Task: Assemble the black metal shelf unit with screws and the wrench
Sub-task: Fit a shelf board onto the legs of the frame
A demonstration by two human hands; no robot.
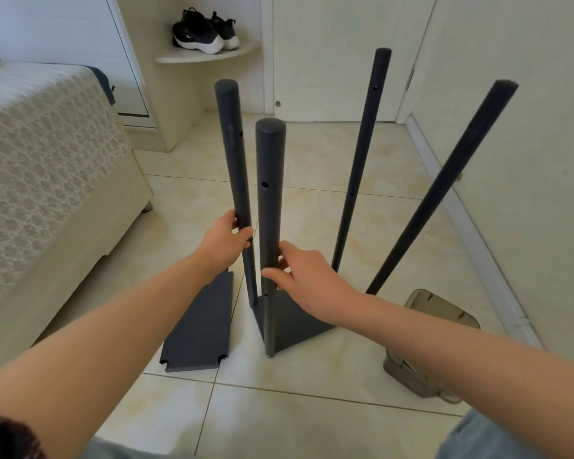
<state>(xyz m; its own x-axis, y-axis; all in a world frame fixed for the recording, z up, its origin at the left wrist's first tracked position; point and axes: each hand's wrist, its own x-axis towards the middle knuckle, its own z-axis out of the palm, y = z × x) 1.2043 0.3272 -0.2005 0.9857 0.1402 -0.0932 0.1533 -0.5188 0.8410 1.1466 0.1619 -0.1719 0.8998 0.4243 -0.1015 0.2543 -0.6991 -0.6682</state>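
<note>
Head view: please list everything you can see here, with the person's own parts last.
poles: four, black, standing up from the bottom panel
bottom panel: one, black, on the floor
loose panel: one, black, flat on the floor left of the frame
plastic box: one, translucent grey, on the floor at right
shoes: one pair, black with white soles, on the corner shelf
bed: one, cream patterned cover, at left
floor: cream tiles
left hand: grips the left pole
right hand: grips the front pole
</note>
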